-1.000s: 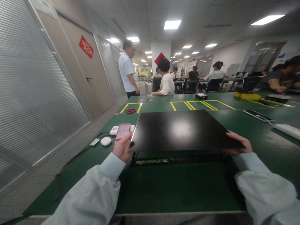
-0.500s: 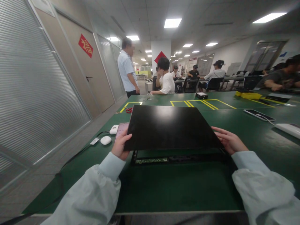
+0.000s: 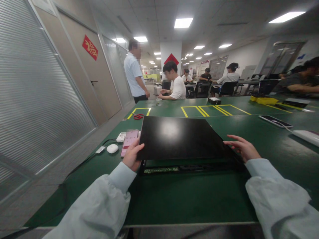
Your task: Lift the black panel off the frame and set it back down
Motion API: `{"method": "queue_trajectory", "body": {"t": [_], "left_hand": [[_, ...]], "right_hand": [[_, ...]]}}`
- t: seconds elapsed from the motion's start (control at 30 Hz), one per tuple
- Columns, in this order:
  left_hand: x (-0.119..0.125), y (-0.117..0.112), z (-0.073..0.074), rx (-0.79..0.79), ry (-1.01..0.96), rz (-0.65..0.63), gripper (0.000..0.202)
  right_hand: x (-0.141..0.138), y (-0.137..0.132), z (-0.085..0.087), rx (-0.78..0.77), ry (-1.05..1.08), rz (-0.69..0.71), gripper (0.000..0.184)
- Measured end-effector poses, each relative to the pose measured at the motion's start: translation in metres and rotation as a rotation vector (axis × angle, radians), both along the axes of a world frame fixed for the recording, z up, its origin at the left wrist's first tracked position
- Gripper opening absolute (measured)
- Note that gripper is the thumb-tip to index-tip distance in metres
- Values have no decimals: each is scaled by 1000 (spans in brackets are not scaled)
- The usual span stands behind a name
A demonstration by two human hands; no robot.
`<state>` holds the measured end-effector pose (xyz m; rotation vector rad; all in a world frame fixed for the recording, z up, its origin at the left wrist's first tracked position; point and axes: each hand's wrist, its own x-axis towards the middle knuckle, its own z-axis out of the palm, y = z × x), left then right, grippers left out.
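Observation:
A flat black glossy display panel (image 3: pixel 179 137) hangs low over the green table, with light glaring off its face. My left hand (image 3: pixel 132 155) is closed on its left edge, thumb on top and fingers underneath. At the right edge, my right hand (image 3: pixel 245 149) has its fingers stretched out and apart, some fingertips touching or nearly touching the panel; its thumb is hidden. Beneath the panel lies a dark frame (image 3: pixel 204 168), mostly covered. Along the frame's near side shows a strip of green circuit board (image 3: pixel 161 170).
Left of the panel lie a pink-screened phone (image 3: pixel 128 143), a white rounded case (image 3: pixel 112 148) and a black cable. Red-handled scissors (image 3: pixel 138 116) are behind it. Another phone (image 3: pixel 275 121) and a yellow tray (image 3: pixel 264 100) lie right on the green table (image 3: pixel 189 202). Several people are beyond.
The panel has shifted slightly right at its left edge and its far edge has dropped. My right index finger has lifted away from the edge. The seated person has lowered a hand from the head.

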<state>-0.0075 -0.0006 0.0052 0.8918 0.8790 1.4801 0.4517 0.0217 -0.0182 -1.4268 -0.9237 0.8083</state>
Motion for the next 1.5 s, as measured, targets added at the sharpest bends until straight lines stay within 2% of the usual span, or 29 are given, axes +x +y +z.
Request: {"method": "queue_trajectory", "body": {"t": [0.1, 0.33, 0.57, 0.87, 1.03, 1.27, 1.5], "left_hand": [[4, -1, -4, -13, 9, -25, 62], [6, -1, -8, -54, -13, -78, 63], [6, -1, -10, -102, 10, -77, 61], [7, 1, -11, -140, -8, -100, 61], [8, 1, -11, -155, -29, -94, 62], [8, 1, -10, -180, -60, -69, 60], [9, 2, -11, -217, -51, 0, 45]], "right_hand": [[6, 5, -7, -44, -59, -17, 51], [15, 12, -19, -10, -109, -55, 35], [10, 9, -13, -43, -234, -94, 30], [6, 7, -11, -109, -592, -155, 26], [1, 5, -6, -154, -759, -123, 26], [0, 4, -6, -165, -830, -143, 25], [-1, 3, -4, -190, -844, -135, 22]]}}
